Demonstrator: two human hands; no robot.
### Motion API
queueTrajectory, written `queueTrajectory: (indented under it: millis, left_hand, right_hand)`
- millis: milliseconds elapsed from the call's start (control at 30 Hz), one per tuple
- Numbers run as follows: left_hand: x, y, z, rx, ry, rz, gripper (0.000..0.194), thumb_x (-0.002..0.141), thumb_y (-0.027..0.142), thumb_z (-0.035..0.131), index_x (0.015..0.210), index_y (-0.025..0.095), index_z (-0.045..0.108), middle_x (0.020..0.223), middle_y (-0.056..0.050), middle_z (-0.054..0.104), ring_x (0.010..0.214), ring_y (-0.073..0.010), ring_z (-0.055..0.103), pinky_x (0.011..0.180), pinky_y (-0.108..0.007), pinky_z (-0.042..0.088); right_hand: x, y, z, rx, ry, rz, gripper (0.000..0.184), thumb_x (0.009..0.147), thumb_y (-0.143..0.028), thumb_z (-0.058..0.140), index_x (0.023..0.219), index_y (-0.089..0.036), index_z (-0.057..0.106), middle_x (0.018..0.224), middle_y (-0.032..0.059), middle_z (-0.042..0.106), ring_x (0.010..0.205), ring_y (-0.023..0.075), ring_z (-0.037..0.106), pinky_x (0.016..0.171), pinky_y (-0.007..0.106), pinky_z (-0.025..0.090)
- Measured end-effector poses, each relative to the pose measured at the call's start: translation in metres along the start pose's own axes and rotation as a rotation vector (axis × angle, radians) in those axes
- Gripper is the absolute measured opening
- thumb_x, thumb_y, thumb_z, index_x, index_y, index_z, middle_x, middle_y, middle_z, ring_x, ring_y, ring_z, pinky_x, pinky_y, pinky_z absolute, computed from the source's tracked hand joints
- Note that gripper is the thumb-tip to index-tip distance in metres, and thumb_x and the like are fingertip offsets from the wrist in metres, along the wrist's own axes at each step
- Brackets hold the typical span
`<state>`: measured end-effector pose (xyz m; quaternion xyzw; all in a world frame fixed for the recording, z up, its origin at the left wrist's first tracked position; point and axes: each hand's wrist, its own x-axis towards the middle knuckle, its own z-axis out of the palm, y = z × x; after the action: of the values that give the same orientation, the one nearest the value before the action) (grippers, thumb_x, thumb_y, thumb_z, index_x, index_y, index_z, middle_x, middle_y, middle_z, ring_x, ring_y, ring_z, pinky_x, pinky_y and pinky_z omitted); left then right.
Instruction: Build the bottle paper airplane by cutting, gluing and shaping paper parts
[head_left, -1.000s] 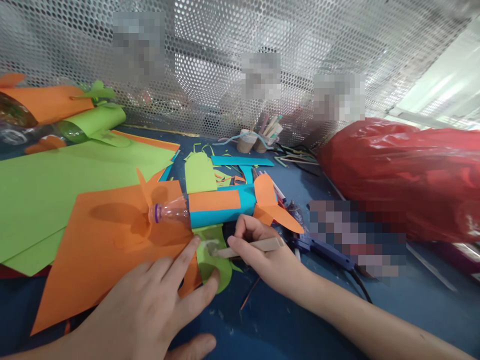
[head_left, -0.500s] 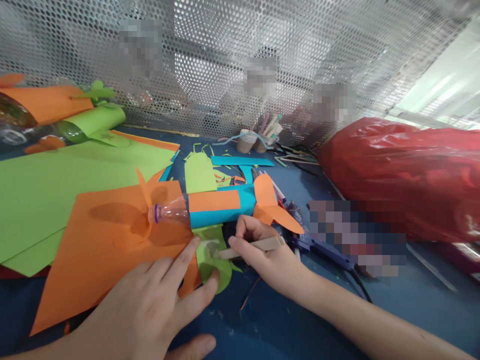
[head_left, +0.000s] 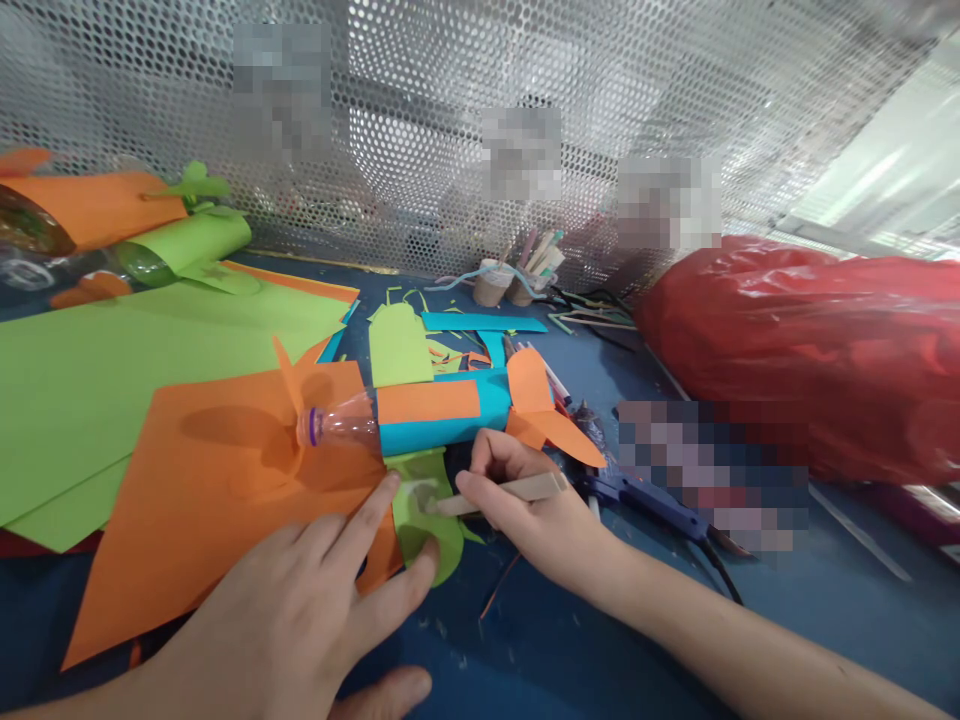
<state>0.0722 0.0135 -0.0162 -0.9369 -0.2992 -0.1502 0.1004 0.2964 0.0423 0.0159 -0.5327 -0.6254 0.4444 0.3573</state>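
Observation:
A plastic bottle (head_left: 349,418) lies on its side, wrapped in blue paper (head_left: 420,437) with an orange strip on top. Orange paper fins (head_left: 534,385) stick out at its right end, and orange blades (head_left: 286,372) stand at the capped neck. From the near side extends a rounded green paper wing (head_left: 420,535). My left hand (head_left: 300,590) lies with fingers spread, fingertips pressing the wing. In my right hand (head_left: 532,505) is a pale marker pen (head_left: 510,492), gripped between thumb and fingers, its tip over the green wing. A matching green wing (head_left: 397,345) lies on the far side.
Orange (head_left: 172,500) and green sheets (head_left: 150,340) cover the left. A purple-blue glue gun (head_left: 649,502) with a cable lies right of my hand. Behind stand cups of pens (head_left: 492,284), blue strips (head_left: 487,322) and paper scraps. A red plastic bag (head_left: 795,350) bulges at right; perforated metal mesh (head_left: 420,130) backs the table.

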Motion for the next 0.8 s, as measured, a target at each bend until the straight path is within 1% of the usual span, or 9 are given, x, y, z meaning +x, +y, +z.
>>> queueTrajectory:
  millis: [133, 200, 300, 333, 433, 567, 700, 800]
  left_hand:
    - [-0.001, -0.001, 0.005, 0.008, 0.115, 0.007, 0.044, 0.096, 0.050, 0.038, 0.129, 0.033, 0.060, 0.119, -0.015, 0.064, 0.093, -0.0317, 0.063, 0.064, -0.038, 0.052]
    - [0.000, -0.001, 0.004, 0.015, 0.089, 0.002, 0.044, 0.096, 0.050, 0.038, 0.131, 0.033, 0.059, 0.120, -0.016, 0.063, 0.094, -0.0316, 0.063, 0.065, -0.038, 0.052]
    - [0.002, 0.000, -0.003, 0.004, -0.024, -0.005, 0.043, 0.095, 0.049, 0.045, 0.134, 0.033, 0.056, 0.124, -0.016, 0.062, 0.097, -0.0325, 0.063, 0.067, -0.039, 0.053]
    - [0.002, 0.000, -0.005, -0.003, -0.046, -0.006, 0.043, 0.095, 0.048, 0.047, 0.134, 0.033, 0.056, 0.124, -0.016, 0.063, 0.098, -0.0328, 0.063, 0.068, -0.040, 0.054]
    - [0.002, 0.000, -0.008, -0.027, -0.026, -0.012, 0.042, 0.096, 0.049, 0.046, 0.133, 0.033, 0.058, 0.122, -0.015, 0.064, 0.097, -0.0328, 0.064, 0.069, -0.040, 0.053]
    - [0.000, 0.000, -0.002, -0.053, 0.009, -0.044, 0.040, 0.097, 0.048, 0.043, 0.130, 0.035, 0.060, 0.125, -0.013, 0.063, 0.094, -0.0310, 0.064, 0.068, -0.037, 0.052]
    - [0.000, 0.000, 0.003, -0.028, 0.095, -0.016, 0.043, 0.098, 0.048, 0.035, 0.128, 0.034, 0.062, 0.122, -0.015, 0.064, 0.091, -0.0317, 0.065, 0.064, -0.038, 0.052]
    - [0.002, 0.001, -0.003, 0.005, -0.006, -0.005, 0.042, 0.096, 0.049, 0.041, 0.130, 0.033, 0.060, 0.120, -0.016, 0.065, 0.094, -0.0325, 0.065, 0.065, -0.040, 0.055]
  right_hand:
    - [0.000, 0.000, 0.000, 0.000, -0.012, -0.009, 0.023, 0.084, -0.030, 0.057, 0.069, -0.022, 0.042, 0.057, -0.0082, 0.040, 0.050, 0.0088, 0.035, 0.049, 0.022, 0.029]
    - [0.000, 0.000, 0.000, 0.002, -0.017, -0.006, 0.023, 0.084, -0.029, 0.058, 0.069, -0.022, 0.042, 0.057, -0.0081, 0.041, 0.051, 0.0089, 0.035, 0.049, 0.022, 0.029]
    - [0.000, 0.000, 0.000, 0.011, -0.013, -0.009, 0.023, 0.084, -0.029, 0.058, 0.069, -0.022, 0.042, 0.057, -0.0082, 0.041, 0.050, 0.0087, 0.034, 0.049, 0.022, 0.028]
    - [0.000, 0.000, 0.000, 0.011, -0.012, -0.011, 0.023, 0.084, -0.029, 0.058, 0.069, -0.022, 0.042, 0.057, -0.0083, 0.041, 0.050, 0.0087, 0.034, 0.049, 0.022, 0.028]
    - [0.000, 0.001, 0.000, -0.002, -0.011, -0.016, 0.022, 0.085, -0.028, 0.057, 0.069, -0.022, 0.042, 0.057, -0.0083, 0.041, 0.050, 0.0088, 0.034, 0.049, 0.022, 0.029]
    - [0.001, 0.001, 0.000, -0.013, 0.007, -0.031, 0.023, 0.085, -0.030, 0.058, 0.070, -0.022, 0.043, 0.058, -0.0077, 0.042, 0.051, 0.0091, 0.034, 0.050, 0.022, 0.029]
    - [0.001, 0.001, 0.001, -0.012, 0.003, -0.032, 0.024, 0.084, -0.031, 0.060, 0.070, -0.022, 0.043, 0.059, -0.0077, 0.042, 0.051, 0.0089, 0.033, 0.049, 0.022, 0.028]
    - [0.001, 0.000, 0.001, -0.002, 0.004, -0.039, 0.023, 0.084, -0.032, 0.059, 0.070, -0.022, 0.043, 0.060, -0.0077, 0.042, 0.051, 0.0087, 0.033, 0.049, 0.022, 0.028]
